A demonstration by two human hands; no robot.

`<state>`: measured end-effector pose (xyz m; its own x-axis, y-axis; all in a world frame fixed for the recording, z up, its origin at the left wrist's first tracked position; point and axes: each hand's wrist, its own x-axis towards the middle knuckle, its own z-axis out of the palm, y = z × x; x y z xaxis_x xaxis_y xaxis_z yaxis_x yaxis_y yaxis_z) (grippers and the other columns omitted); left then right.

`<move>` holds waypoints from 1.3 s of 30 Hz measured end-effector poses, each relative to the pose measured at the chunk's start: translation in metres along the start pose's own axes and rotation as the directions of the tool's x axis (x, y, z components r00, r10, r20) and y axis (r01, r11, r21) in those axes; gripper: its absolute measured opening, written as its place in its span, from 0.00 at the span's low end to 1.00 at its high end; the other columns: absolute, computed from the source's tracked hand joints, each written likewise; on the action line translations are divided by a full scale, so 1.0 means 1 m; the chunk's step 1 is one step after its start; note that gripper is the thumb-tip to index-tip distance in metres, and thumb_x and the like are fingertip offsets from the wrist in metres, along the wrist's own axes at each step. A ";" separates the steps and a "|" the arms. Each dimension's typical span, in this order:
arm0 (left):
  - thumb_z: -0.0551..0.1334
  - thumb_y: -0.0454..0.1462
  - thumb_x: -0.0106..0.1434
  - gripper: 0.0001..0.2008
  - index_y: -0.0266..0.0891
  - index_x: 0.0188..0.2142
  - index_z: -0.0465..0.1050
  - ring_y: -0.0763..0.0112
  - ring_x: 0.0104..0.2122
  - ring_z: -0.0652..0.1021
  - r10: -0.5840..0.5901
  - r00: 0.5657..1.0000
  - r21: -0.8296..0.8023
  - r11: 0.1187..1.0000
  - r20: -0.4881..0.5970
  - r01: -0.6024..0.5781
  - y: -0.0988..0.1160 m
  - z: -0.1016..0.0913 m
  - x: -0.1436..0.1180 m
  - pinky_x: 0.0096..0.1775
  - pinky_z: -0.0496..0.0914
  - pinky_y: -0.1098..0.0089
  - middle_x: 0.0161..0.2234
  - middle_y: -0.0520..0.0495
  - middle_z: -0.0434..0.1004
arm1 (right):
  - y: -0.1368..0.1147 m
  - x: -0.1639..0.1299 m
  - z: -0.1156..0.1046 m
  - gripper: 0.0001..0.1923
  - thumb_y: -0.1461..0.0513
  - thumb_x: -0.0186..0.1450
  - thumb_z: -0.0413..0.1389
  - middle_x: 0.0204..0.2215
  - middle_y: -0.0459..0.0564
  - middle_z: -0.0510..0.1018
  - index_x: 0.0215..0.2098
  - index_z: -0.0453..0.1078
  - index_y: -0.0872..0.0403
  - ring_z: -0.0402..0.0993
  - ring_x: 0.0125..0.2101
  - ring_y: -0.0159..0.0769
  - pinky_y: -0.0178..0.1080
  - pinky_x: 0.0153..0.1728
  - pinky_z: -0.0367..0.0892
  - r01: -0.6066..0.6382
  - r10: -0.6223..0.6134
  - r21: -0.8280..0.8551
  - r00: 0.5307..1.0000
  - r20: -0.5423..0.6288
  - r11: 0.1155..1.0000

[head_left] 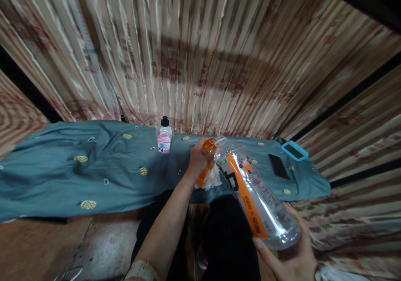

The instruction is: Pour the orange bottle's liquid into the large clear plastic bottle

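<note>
Right hand [293, 256], lower right of frame: fingers wrapped under the base of a big clear bottle [255, 191], gripping it. Bottle tilted, open mouth pointing up-left toward frame centre, orange label running along its length. A little clear liquid sits at the low end, near the palm.

Left hand [198, 158], centre of frame: closed around a small orange bottle [207, 164], held just at the big bottle's mouth; whether the two touch, cannot tell. A white cloth [214, 180] lies under the orange bottle, on the surface.

Surface [94, 168] draped in teal fabric with yellow dots, stretching across mid-frame. A small pink-labelled bottle with a black cap [164, 140] stands upright at its far edge, left of the left hand. A dark phone [278, 166] lies flat to the right; a blue-cased device [294, 150] just beyond it.

Striped curtain [200, 51] fills the upper frame.
</note>
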<state>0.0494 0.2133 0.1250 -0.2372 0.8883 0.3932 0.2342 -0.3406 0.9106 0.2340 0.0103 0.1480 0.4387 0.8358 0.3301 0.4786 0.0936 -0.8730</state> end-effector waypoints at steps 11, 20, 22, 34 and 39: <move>0.67 0.37 0.54 0.09 0.40 0.34 0.71 0.70 0.29 0.78 0.009 1.000 0.022 1.000 0.026 -0.010 -0.004 0.000 -0.001 0.32 0.67 0.73 0.29 0.52 0.79 | 0.028 0.013 -0.011 0.50 0.49 0.52 0.66 0.62 0.58 0.61 0.67 0.51 0.51 0.62 0.58 0.53 0.49 0.54 0.63 0.229 -0.218 -0.165 0.972 0.084 0.959; 0.67 0.37 0.55 0.08 0.40 0.34 0.70 0.70 0.28 0.78 0.036 0.999 0.045 0.998 0.008 -0.036 -0.006 0.001 -0.001 0.31 0.67 0.73 0.28 0.53 0.79 | 0.027 0.014 -0.010 0.55 0.46 0.50 0.66 0.62 0.62 0.61 0.68 0.49 0.53 0.63 0.58 0.58 0.58 0.54 0.62 0.224 -0.214 -0.225 0.974 0.070 0.948; 0.67 0.37 0.55 0.08 0.40 0.34 0.71 0.70 0.28 0.78 0.041 0.999 0.024 0.999 0.016 -0.042 -0.005 0.001 -0.001 0.31 0.67 0.73 0.28 0.52 0.79 | 0.024 0.013 -0.007 0.55 0.45 0.49 0.66 0.61 0.62 0.62 0.67 0.50 0.53 0.64 0.57 0.57 0.57 0.54 0.63 0.183 -0.178 -0.223 0.983 0.040 0.957; 0.66 0.41 0.56 0.10 0.40 0.35 0.71 0.71 0.28 0.78 0.040 0.999 -0.013 0.999 0.030 -0.040 -0.007 0.002 -0.002 0.32 0.68 0.74 0.28 0.53 0.79 | 0.015 0.017 -0.001 0.58 0.43 0.40 0.68 0.53 0.64 0.69 0.63 0.56 0.55 0.70 0.49 0.60 0.64 0.49 0.65 0.044 -0.060 -0.218 0.996 -0.069 0.975; 0.66 0.40 0.56 0.09 0.40 0.35 0.72 0.71 0.27 0.77 0.033 0.999 0.037 0.999 0.028 -0.034 -0.010 0.004 -0.003 0.30 0.67 0.74 0.27 0.53 0.79 | 0.009 0.013 -0.003 0.60 0.39 0.39 0.67 0.54 0.64 0.69 0.63 0.57 0.56 0.68 0.52 0.61 0.65 0.53 0.60 0.061 -0.092 -0.305 0.992 -0.088 0.950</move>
<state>0.0515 0.2157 0.1145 -0.2031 0.8849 0.4191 0.2763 -0.3588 0.8916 0.2461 0.0205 0.1456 0.4583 0.7727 0.4391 0.7138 -0.0256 -0.6999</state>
